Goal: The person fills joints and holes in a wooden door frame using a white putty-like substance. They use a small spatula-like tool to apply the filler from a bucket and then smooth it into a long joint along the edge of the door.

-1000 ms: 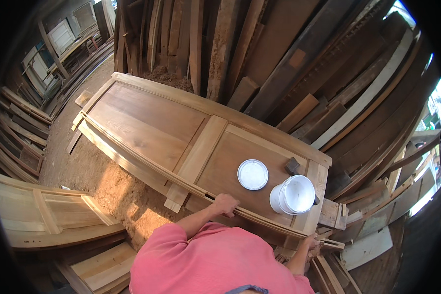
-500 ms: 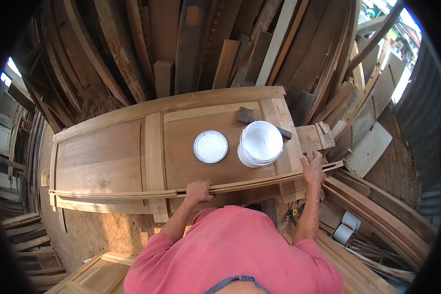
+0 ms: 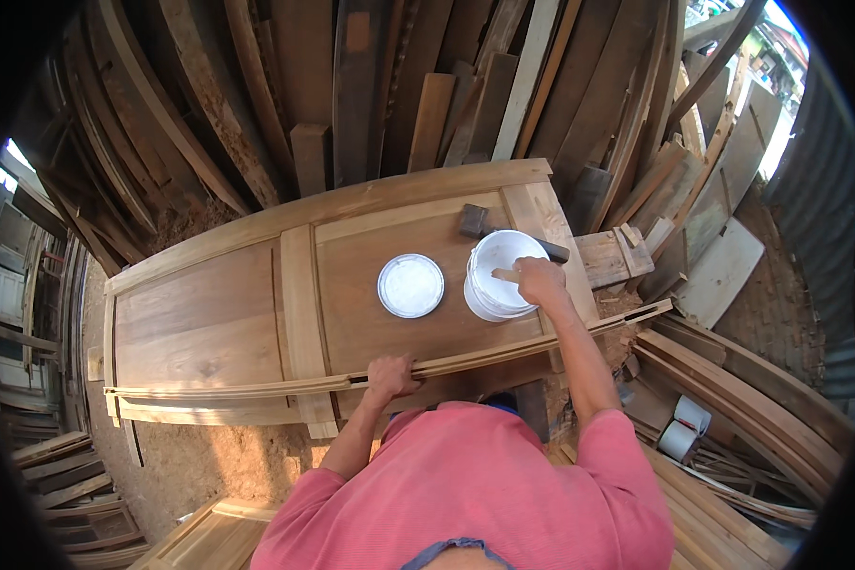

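A panelled wooden door [image 3: 302,309] lies flat before me. Along its near side runs a long wooden rail [image 3: 484,357] with slots cut in it. My left hand [image 3: 391,377] is wrapped round this rail near its middle. My right hand [image 3: 541,282] is over the mouth of a white bucket [image 3: 483,302], closed on a small flat wooden stick [image 3: 505,275]. The stick's far end points into the bucket; what the bucket contains is hard to make out. Left of the bucket lies a round white lid [image 3: 410,286] on the door panel.
Behind the bucket lies a mallet [image 3: 472,220] with a dark block head, its handle partly hidden. Many planks [image 3: 361,95] lean upright along the far side. Long boards [image 3: 741,404] and a white cylindrical container [image 3: 679,439] are at my right. Another panelled door [image 3: 214,532] is at lower left.
My right hand has let go of the rail's right end and moved up and left to the bucket, where it now holds the wooden stick. My left hand stays on the rail.
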Demonstrator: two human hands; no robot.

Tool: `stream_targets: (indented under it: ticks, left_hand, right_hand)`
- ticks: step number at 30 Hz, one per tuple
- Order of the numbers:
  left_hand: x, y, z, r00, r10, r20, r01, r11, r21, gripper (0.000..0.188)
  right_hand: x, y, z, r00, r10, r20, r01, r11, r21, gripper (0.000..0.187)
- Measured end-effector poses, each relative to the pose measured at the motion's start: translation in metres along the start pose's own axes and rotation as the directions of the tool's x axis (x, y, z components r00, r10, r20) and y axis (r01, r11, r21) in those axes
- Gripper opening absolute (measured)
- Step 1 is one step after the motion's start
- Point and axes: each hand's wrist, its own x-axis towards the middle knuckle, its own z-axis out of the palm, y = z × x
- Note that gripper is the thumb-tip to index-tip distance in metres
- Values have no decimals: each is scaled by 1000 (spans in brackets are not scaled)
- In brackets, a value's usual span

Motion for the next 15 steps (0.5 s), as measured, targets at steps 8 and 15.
stream_targets:
  ticks: [8, 15]
  left_hand:
    - [1, -1, 1, 1000, 1, 3, -1, 1000, -7, 47]
    - [1, 4, -8, 1000, 3, 12, -3, 1000, -7, 47]
  right_hand:
    - [46, -19, 46, 994, 36, 101, -35, 999, -8, 29]
    - [67, 8, 84, 995, 96, -22, -73, 869, 489, 25]
